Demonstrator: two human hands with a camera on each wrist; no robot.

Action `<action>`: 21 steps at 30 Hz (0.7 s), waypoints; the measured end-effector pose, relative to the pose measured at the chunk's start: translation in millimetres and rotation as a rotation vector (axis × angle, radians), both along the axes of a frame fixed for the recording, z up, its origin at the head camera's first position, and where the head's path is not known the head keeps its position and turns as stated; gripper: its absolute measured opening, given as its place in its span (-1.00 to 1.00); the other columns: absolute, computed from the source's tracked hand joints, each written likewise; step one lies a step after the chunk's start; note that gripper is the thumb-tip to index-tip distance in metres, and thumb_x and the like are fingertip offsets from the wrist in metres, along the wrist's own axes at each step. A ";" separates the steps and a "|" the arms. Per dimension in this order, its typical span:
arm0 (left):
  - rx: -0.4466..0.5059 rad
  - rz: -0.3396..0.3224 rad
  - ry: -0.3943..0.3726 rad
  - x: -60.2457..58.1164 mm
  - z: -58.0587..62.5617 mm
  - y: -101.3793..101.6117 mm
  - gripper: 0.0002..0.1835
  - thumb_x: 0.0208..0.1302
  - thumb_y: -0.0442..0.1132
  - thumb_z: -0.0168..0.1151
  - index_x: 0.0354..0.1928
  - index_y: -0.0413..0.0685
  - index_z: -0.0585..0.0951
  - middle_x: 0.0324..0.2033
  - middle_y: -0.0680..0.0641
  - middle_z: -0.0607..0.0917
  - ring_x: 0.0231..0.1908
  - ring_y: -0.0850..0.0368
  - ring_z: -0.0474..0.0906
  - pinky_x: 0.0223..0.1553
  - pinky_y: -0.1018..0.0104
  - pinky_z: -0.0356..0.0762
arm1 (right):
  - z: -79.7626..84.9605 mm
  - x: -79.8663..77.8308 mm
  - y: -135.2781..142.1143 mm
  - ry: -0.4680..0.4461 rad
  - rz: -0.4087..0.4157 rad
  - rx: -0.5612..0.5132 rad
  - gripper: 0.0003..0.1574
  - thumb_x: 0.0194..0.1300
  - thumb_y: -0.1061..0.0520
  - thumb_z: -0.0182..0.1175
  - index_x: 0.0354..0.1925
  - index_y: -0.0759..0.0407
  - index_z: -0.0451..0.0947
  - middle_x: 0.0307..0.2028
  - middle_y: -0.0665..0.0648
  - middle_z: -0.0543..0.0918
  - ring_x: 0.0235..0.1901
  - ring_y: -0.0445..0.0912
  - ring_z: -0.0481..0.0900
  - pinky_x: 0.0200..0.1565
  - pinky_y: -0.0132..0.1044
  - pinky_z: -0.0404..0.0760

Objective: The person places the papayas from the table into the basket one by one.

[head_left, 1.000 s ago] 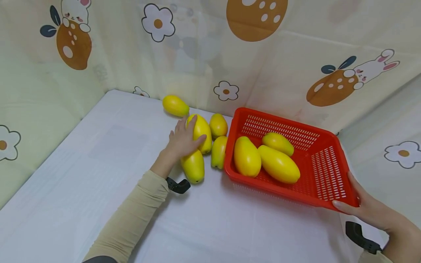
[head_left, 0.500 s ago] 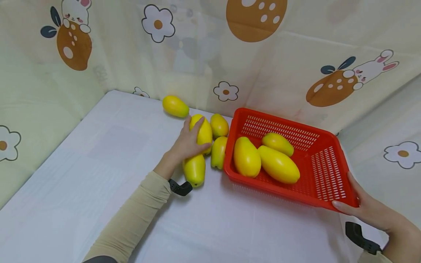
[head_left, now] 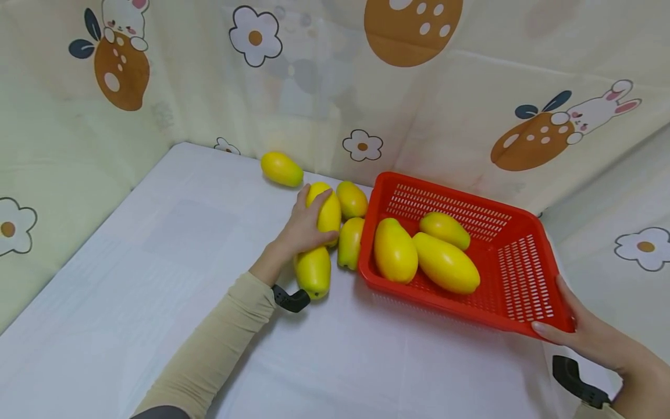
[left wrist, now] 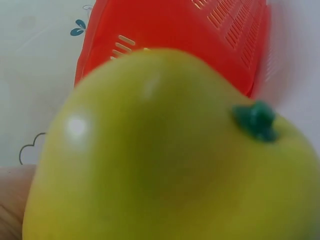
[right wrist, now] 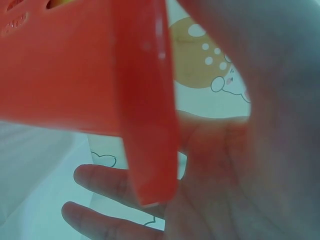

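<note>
My left hand [head_left: 305, 228] grips a yellow mango [head_left: 330, 216] in the middle of a small group, thumb on its near side and fingers over its far side. Just below that hand lies a greenish-yellow mango [head_left: 314, 273], partly covered by it; a mango with a green stem [left wrist: 165, 150] fills the left wrist view. My right hand [head_left: 591, 331] holds the near right corner of a red plastic basket [head_left: 515, 326], thumb over the rim and fingers outside. Inside the basket are three yellow mangoes, the nearest one [head_left: 447, 265] lying slanted.
Beside the basket's left wall lie two mangoes, one farther back [head_left: 352, 199] and one nearer [head_left: 349, 243]. Another mango [head_left: 281, 169] lies alone at the table's back edge. A printed curtain [head_left: 314, 105] hangs behind the white table [head_left: 173, 262].
My left hand has shifted slightly right and closed round the mango. The mango below it has slid a little toward me. My right hand and the basket stay in place.
</note>
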State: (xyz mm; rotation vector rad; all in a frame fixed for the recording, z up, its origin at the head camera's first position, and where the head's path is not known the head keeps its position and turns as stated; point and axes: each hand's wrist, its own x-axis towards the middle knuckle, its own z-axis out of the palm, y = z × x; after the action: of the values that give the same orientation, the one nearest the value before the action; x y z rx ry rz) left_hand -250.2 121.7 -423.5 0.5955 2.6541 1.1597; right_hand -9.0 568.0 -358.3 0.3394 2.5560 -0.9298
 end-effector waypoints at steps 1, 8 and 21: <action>0.004 0.004 -0.001 0.3 0.3 0.2 -0.04 0.04 0.04 0.37 0.45 0.33 0.06 0.47 -0.18 -0.29 0.41 -0.21 -0.02 0.26 -0.16 0.27 | -0.2 0.1 0.2 0.000 0.000 0.002 0.33 0.33 -0.07 0.11 0.29 -0.18 -0.89 0.31 0.60 -0.21 0.08 0.40 0.07 -0.18 0.10 0.66; 0.011 0.035 0.010 2.4 2.5 1.9 -0.05 0.02 0.02 0.40 0.44 0.31 0.11 0.46 -0.16 -0.26 0.38 -0.21 -0.02 0.21 -0.16 0.33 | -1.4 0.9 1.4 -0.002 0.013 0.012 0.31 0.33 -0.07 0.10 0.29 -0.19 -0.89 0.32 0.59 -0.18 0.06 0.35 0.12 -0.19 0.06 0.67; 0.024 0.074 0.005 4.4 2.9 5.0 -0.06 0.00 -0.04 0.41 0.43 0.32 0.14 0.45 -0.09 -0.28 0.40 -0.16 -0.16 0.22 -0.17 0.31 | -1.0 0.0 1.4 0.001 0.004 0.007 0.34 0.32 -0.08 0.13 0.29 -0.19 -0.89 0.32 0.60 -0.22 0.09 0.42 0.07 -0.18 0.11 0.65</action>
State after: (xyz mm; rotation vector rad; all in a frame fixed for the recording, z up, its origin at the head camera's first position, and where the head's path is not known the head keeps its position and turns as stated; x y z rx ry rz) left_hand -245.8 126.7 -420.5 0.5091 2.6904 1.2133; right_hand -9.0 569.4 -359.2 0.3357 2.5604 -0.9198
